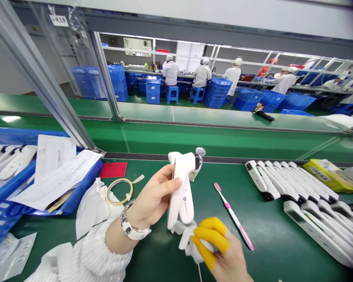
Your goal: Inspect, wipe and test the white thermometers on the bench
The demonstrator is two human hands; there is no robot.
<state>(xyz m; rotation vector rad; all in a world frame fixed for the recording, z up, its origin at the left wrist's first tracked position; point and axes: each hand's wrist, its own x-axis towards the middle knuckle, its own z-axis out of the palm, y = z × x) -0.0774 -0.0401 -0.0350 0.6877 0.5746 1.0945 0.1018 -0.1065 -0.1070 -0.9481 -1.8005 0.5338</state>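
My left hand (153,196), with a watch on its wrist, grips a white handheld device (181,184) shaped like a forehead thermometer, with a black tip at its upper right. It is held upright and shows two long white limbs; whether these are one piece or two I cannot tell. Yellow finger covers sit on several fingers of my right hand (220,246), which pinches a crumpled white wipe (190,239) just below the device. A thin white stick pokes out under the wipe. Behind the device stands a small bottle with a metal top (200,152), partly hidden.
A pink-and-white toothbrush (233,215) lies right of centre. Rows of similar white devices (317,231) fill the right side, near a yellow box (326,174). At left are a tape roll (120,192), white cloth (91,207), red card (113,170) and blue crates (67,205) with papers.
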